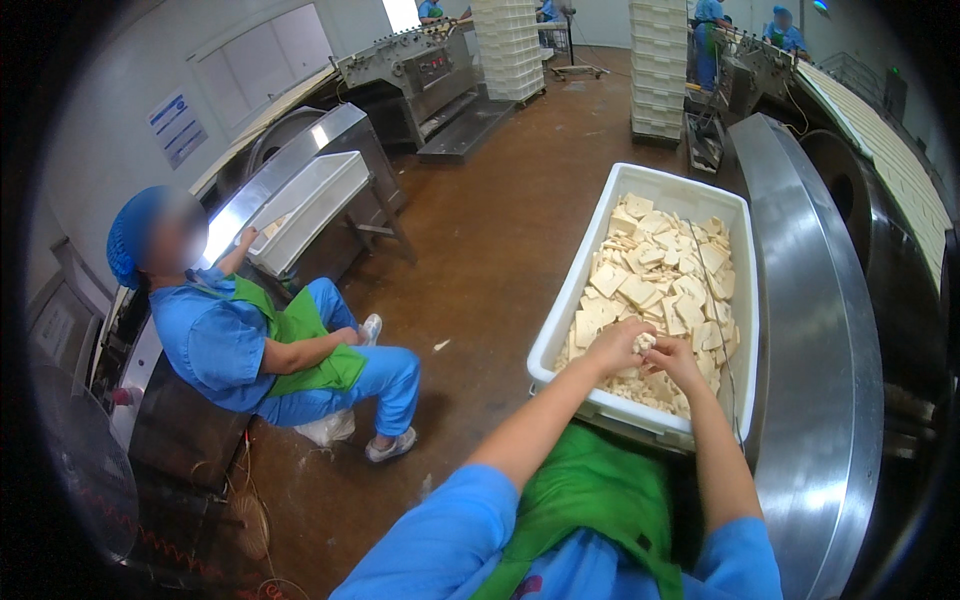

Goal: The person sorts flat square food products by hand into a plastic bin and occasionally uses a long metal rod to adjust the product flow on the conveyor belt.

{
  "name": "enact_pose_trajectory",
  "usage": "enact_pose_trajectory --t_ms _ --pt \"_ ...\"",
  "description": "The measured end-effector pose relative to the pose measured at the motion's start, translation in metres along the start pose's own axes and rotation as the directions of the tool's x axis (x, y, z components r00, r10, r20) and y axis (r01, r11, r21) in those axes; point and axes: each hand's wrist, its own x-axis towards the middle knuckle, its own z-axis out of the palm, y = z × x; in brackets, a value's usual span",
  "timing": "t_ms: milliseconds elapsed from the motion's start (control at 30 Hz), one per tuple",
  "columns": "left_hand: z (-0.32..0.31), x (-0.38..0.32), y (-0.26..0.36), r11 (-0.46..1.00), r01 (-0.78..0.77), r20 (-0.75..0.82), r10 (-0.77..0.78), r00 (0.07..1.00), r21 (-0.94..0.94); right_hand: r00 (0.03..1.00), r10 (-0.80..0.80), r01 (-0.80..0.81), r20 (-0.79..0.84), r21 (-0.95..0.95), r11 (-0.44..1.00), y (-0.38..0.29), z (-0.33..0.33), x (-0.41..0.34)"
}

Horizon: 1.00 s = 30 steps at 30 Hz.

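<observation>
Over the near end of a white plastic crate (577, 285), my left hand (619, 346) and my right hand (675, 361) come together around a small crumbly pale lump (643, 343). The fingers of both hands grip it. Flat, roughly square cream-coloured food pieces (637, 289), many of them broken, fill the crate. Small crumbs and short bits (645, 390) lie below my hands at the near end. A thin dark cord (709, 277) crosses the crate's right side.
A curved stainless-steel machine housing (817, 337) runs close along the crate's right side. At left, a seated co-worker (225, 337) reaches into another white crate (307, 214). Stacked white crates (658, 75) stand ahead on the brown floor (480, 247). A fan (82, 465) is at lower left.
</observation>
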Motion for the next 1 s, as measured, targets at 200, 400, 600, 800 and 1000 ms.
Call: enact_pose_trajectory --t_ms 200,400,600,800,1000 --pt "0.005 0.005 -0.015 0.999 0.036 -0.141 -0.038 0.989 -0.016 0.99 0.022 -0.032 -0.14 -0.064 0.997 0.002 0.001 0.002" --pt "-0.011 0.004 0.005 0.943 0.261 -0.207 -0.303 0.93 -0.204 0.981 0.061 -0.099 -0.182 -0.205 0.974 0.003 -0.004 0.001" --pt "-0.015 0.003 0.014 0.903 0.42 -0.209 -0.429 0.879 -0.087 0.988 0.118 -0.142 -0.102 -0.283 0.948 0.0 -0.003 -0.004" --pt "0.002 0.008 -0.008 0.912 0.315 -0.123 -0.355 0.927 -0.261 0.989 0.112 -0.142 -0.097 -0.428 0.893 0.005 -0.007 -0.006" --pt "0.009 0.009 -0.025 0.984 0.168 -0.085 -0.172 0.981 -0.052 0.966 0.073 -0.178 -0.247 -0.437 0.882 0.026 -0.006 0.005"
